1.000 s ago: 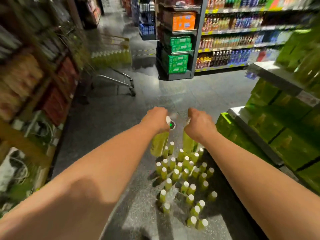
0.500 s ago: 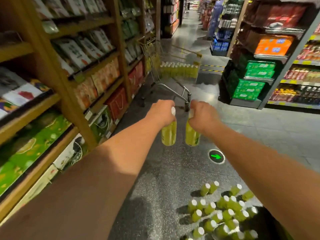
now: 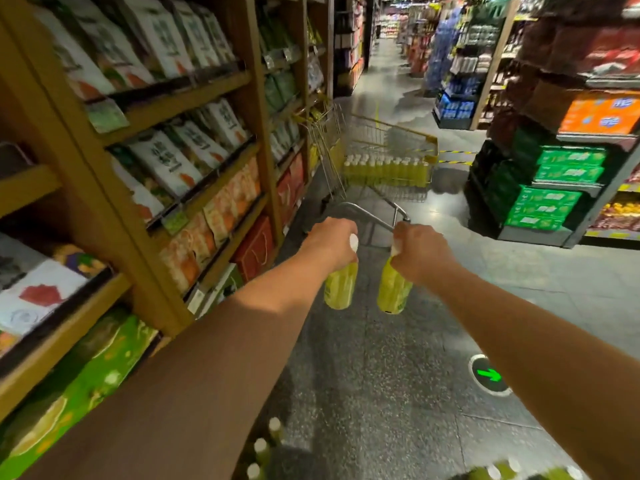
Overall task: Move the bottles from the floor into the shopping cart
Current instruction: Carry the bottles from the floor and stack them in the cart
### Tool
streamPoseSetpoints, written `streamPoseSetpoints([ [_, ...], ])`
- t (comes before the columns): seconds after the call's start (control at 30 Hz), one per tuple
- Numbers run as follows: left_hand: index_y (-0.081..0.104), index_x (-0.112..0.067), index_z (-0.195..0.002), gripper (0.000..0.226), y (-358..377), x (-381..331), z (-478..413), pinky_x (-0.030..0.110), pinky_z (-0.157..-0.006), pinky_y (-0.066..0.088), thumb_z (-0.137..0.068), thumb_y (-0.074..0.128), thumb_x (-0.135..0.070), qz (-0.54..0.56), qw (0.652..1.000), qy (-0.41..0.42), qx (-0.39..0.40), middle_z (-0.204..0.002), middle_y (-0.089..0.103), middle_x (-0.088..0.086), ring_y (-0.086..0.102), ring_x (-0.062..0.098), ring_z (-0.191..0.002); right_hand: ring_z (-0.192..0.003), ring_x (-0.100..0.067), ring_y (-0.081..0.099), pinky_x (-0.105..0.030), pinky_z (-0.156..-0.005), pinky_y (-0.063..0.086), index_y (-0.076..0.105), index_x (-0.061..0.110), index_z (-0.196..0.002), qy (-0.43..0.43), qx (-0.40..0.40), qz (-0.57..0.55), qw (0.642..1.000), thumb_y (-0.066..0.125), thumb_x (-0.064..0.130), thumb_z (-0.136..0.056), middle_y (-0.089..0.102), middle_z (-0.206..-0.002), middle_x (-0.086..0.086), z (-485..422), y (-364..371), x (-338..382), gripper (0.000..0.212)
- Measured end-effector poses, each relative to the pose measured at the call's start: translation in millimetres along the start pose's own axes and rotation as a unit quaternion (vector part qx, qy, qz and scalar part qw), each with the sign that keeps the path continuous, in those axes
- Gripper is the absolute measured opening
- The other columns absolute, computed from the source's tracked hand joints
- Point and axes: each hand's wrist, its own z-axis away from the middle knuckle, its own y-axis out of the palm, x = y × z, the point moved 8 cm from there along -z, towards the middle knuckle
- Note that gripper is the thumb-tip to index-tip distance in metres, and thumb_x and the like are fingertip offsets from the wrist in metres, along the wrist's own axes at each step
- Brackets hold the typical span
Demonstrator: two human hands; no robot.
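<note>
My left hand (image 3: 330,242) grips the neck of a yellow-green bottle with a white cap (image 3: 341,285), which hangs below my fist. My right hand (image 3: 420,251) grips a second bottle (image 3: 393,289) the same way. Both bottles hang in the air above the floor, side by side. Ahead stands the yellow wire shopping cart (image 3: 391,133), with a row of several bottles (image 3: 384,171) inside it. A few floor bottles (image 3: 263,448) show at the bottom edge, partly hidden by my left arm, and more bottles (image 3: 502,471) lie at the lower right edge.
Wooden shelves (image 3: 166,174) packed with bagged goods line the left side close to my arm. Green crates (image 3: 547,188) stack at an aisle end on the right. A green arrow marker (image 3: 490,374) is set in the grey floor. The aisle runs on behind the cart.
My view has swung up and leftward toward the cart, which is nearer now. The floor bottles have slid to the bottom edge. Both hands still carry their bottles, held forward.
</note>
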Motion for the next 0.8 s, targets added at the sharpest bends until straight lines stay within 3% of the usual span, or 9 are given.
streamPoseSetpoints([
  [0.23, 0.058, -0.015, -0.126, 0.045, -20, 33, -128, 0.038, -0.09, 0.05, -0.083, 0.072, -0.022, 0.002, 1.0, 0.023, 0.005, -0.126, 0.056, 0.012, 0.055, 0.031, -0.113, -0.103, -0.036, 0.059, -0.034, -0.08, 0.047, 0.056, 0.009, -0.117, 0.014, -0.015, 0.003, 1.0, 0.056, 0.007, -0.084, 0.06, -0.112, -0.016, -130, 16, 12, 0.034],
  [0.37, 0.063, -0.013, -0.118, 0.035, -28, 41, -217, 0.034, -0.077, 0.05, -0.084, 0.069, -0.016, 0.004, 0.999, 0.028, -0.014, -0.116, 0.062, 0.011, 0.059, 0.029, -0.103, -0.105, -0.035, 0.059, -0.036, -0.082, 0.049, 0.054, 0.012, -0.122, 0.012, -0.004, 0.006, 1.0, 0.06, 0.009, -0.083, 0.06, -0.115, -0.015, -218, 29, 0, 0.04],
  [0.5, 0.063, -0.015, -0.115, 0.037, -35, 43, -320, 0.033, -0.077, 0.047, -0.08, 0.074, -0.016, 0.02, 0.999, 0.023, -0.028, -0.115, 0.061, 0.007, 0.058, 0.027, -0.105, -0.099, -0.034, 0.062, -0.038, -0.077, 0.054, 0.058, 0.012, -0.109, -0.002, -0.007, 0.002, 1.0, 0.06, 0.004, -0.079, 0.063, -0.105, -0.013, -321, 35, -19, 0.032],
  [0.63, 0.063, -0.013, -0.116, 0.038, -44, 44, -418, 0.033, -0.079, 0.048, -0.08, 0.074, -0.015, 0.045, 0.998, 0.019, -0.039, -0.114, 0.061, 0.007, 0.058, 0.027, -0.106, -0.102, -0.032, 0.06, -0.039, -0.08, 0.054, 0.056, 0.009, -0.117, -0.035, 0.0, 0.038, 0.999, 0.058, 0.004, -0.081, 0.062, -0.11, -0.013, -420, 35, -37, 0.037],
  [0.8, 0.062, -0.016, -0.116, 0.035, -49, 47, -536, 0.03, -0.076, 0.043, -0.082, 0.072, -0.018, 0.042, 0.998, 0.014, -0.05, -0.115, 0.06, 0.008, 0.058, 0.028, -0.107, -0.098, -0.034, 0.06, -0.036, -0.072, 0.051, 0.055, 0.008, -0.112, -0.035, -0.003, 0.029, 0.999, 0.06, 0.004, -0.078, 0.06, -0.108, -0.014, -534, 42, -65, 0.035],
])
